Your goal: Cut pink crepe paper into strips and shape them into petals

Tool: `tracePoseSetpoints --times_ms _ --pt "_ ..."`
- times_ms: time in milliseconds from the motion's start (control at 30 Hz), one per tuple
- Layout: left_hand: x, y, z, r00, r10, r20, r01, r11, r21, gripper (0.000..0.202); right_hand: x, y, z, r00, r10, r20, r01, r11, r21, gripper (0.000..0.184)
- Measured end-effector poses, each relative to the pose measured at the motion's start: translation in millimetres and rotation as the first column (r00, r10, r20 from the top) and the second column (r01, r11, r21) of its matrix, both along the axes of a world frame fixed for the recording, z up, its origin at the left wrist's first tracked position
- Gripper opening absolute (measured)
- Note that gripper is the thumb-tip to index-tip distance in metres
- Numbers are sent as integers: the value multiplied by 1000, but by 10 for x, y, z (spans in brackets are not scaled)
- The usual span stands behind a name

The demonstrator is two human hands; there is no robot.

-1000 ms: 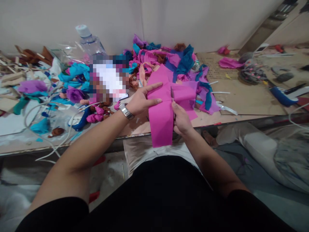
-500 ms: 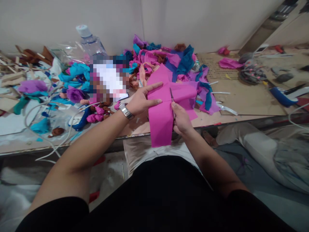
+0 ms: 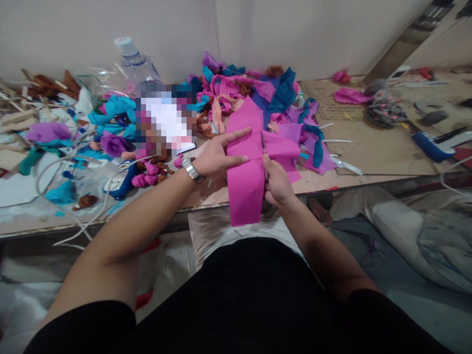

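Note:
A sheet of pink crepe paper (image 3: pixel 245 189) hangs over the table's front edge, with a cut flap to its right. My left hand (image 3: pixel 217 155) holds it from the left side; thumb and index finger stretch across the top, while the other fingers are hidden, seemingly under the sheet. In my right hand (image 3: pixel 277 182) is a pair of scissors (image 3: pixel 263 145), the fingers closed round the handles. Their narrow blades point away from me, at the cut line in the paper.
Behind the paper lies a heap of coloured crepe scraps (image 3: pixel 236 86). A phone (image 3: pixel 165 118), a bottle (image 3: pixel 138 64), a blue glue gun (image 3: pixel 120 182) and a white cable (image 3: pixel 40 172) are on the left. Brown cardboard (image 3: pixel 368 142) covers the right; another person's leg (image 3: pixel 383 216) is beside me.
The right-hand flap of the pink paper has shifted slightly. Both hands keep almost the same place, the left a touch further right.

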State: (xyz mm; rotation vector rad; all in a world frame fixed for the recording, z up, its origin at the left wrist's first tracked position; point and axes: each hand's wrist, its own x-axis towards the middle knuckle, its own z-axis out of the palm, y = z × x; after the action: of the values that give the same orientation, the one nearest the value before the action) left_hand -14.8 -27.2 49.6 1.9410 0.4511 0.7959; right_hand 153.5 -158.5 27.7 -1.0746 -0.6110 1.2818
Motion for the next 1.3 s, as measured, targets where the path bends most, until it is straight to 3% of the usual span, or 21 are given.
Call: tracePoseSetpoints --times_ms 900,1300 --pt "8 -3 -30 1000 3 1 -3 1000 11 98 -17 6 -11 1000 1 -10 0 999 45 59" --pt "25 -6 -26 1000 1 7 -1 999 33 104 -11 30 -52 997 -76 3 76 994 78 55"
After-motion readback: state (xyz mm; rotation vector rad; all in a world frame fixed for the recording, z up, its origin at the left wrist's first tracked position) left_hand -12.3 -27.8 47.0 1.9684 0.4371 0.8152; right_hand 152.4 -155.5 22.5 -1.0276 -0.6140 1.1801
